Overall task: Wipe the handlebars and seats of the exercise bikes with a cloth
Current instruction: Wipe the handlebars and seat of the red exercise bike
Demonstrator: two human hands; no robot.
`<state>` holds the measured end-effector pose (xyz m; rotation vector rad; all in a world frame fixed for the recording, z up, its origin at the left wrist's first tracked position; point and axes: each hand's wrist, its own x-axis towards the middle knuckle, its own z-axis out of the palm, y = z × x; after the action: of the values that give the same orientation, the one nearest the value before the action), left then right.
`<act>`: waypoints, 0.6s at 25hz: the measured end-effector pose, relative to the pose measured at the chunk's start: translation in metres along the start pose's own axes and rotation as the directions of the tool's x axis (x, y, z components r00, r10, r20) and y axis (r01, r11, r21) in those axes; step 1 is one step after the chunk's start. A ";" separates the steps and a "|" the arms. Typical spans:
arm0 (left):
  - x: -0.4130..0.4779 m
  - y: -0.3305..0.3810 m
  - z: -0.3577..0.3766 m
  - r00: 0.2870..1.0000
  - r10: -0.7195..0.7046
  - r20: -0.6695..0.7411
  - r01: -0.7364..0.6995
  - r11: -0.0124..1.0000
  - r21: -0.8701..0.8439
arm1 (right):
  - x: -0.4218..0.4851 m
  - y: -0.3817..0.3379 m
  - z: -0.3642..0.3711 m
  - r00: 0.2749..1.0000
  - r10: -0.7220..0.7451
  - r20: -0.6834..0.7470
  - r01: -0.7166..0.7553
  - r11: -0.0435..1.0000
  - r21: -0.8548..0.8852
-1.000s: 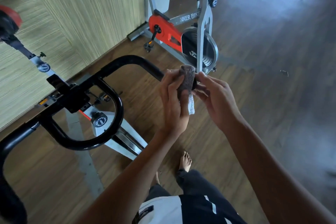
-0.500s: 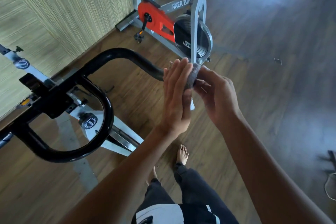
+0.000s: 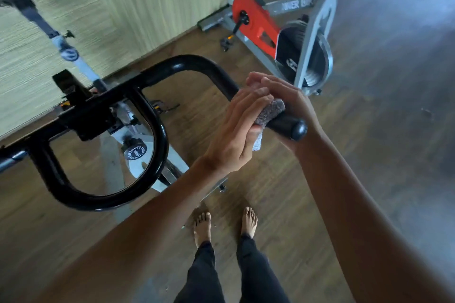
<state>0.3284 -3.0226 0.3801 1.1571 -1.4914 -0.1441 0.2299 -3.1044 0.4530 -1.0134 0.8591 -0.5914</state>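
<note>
The grey cloth (image 3: 272, 112) is sitting wrapped round the right-hand arm of the black handlebar (image 3: 187, 64), just short of its rounded end cap, with a paler corner hanging down below the bar. The left hand (image 3: 231, 138) is pressing on the cloth from the near side: its fingers (image 3: 248, 102) are lying close together and only slightly bent over the top of the cloth, while the thumb is tucking underneath, so the cloth is being pinched against the bar. The right hand (image 3: 291, 98) is cupping the same spot from the far side, its fingers curling over the top and touching the left fingertips. How far they are closing round the cloth is hidden behind the left hand.

The handlebar is running left to a central clamp, with a closed loop hanging toward the viewer. A round black knob (image 3: 134, 152) with white lettering is showing through that loop, on the grey frame below.

Two bare feet (image 3: 202, 227) in dark trousers are standing on the wooden floor (image 3: 369, 155) under the arms. A second bike (image 3: 310, 32) is standing beyond the hands, with an orange cover (image 3: 253, 24) and a flywheel, near the pale panelled wall (image 3: 138, 2).
</note>
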 end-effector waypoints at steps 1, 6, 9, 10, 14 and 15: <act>-0.002 -0.007 -0.004 0.999 -0.038 0.011 0.038 0.999 0.029 | 0.006 -0.001 -0.001 1.000 0.009 0.010 -0.009 0.999 -0.045; -0.004 -0.031 -0.014 0.996 -0.083 0.005 0.081 0.976 0.204 | 0.032 -0.005 -0.005 0.997 0.038 0.061 -0.032 0.995 -0.098; -0.002 -0.036 -0.010 0.994 -0.097 -0.058 0.109 0.963 0.246 | 0.043 -0.003 -0.004 0.988 0.039 0.150 -0.017 0.990 -0.140; -0.002 -0.037 -0.009 0.992 -0.097 -0.085 0.115 0.960 0.254 | 0.045 -0.002 -0.004 0.982 0.032 0.189 -0.003 0.989 -0.149; 0.005 -0.044 -0.014 0.982 -0.111 -0.151 0.154 0.938 0.312 | 0.055 0.000 -0.001 0.968 0.061 0.244 -0.021 0.986 -0.164; 0.007 -0.046 -0.016 0.979 -0.125 -0.162 0.174 0.924 0.340 | 0.058 0.000 0.001 0.964 0.061 0.260 -0.011 0.982 -0.187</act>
<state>0.3685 -3.0425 0.3591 1.5405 -1.3375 0.1040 0.2618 -3.1484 0.4339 -1.2117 0.7015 -0.3387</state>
